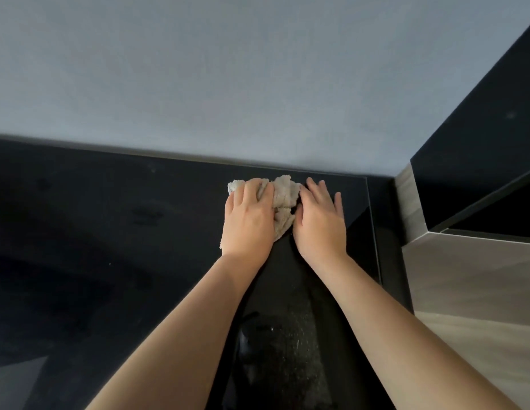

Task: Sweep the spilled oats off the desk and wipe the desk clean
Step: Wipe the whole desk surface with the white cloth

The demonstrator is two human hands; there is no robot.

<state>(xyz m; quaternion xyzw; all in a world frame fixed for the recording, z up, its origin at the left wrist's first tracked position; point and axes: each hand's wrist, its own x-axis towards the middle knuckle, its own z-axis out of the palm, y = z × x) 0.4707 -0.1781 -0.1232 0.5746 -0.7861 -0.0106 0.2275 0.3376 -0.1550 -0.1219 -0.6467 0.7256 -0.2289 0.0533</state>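
Observation:
A crumpled beige cloth point(283, 199) lies on the glossy black desk point(110, 232) near its far right corner, close to the wall. My left hand point(247, 217) rests on the cloth's left part, fingers curled over the bunched fabric. My right hand point(320, 220) lies flat beside the cloth on its right, fingers straight, their inner edge touching the fabric. A streaky wet smear point(290, 329) shows on the desk between my forearms. No oats are plainly visible.
A grey-blue wall point(228, 69) runs along the desk's far edge. The desk's right edge point(373, 232) drops off beside a dark panel point(479, 137) and a pale wooden floor point(470, 276). A tiny speck point(110, 263) sits on the desk at left.

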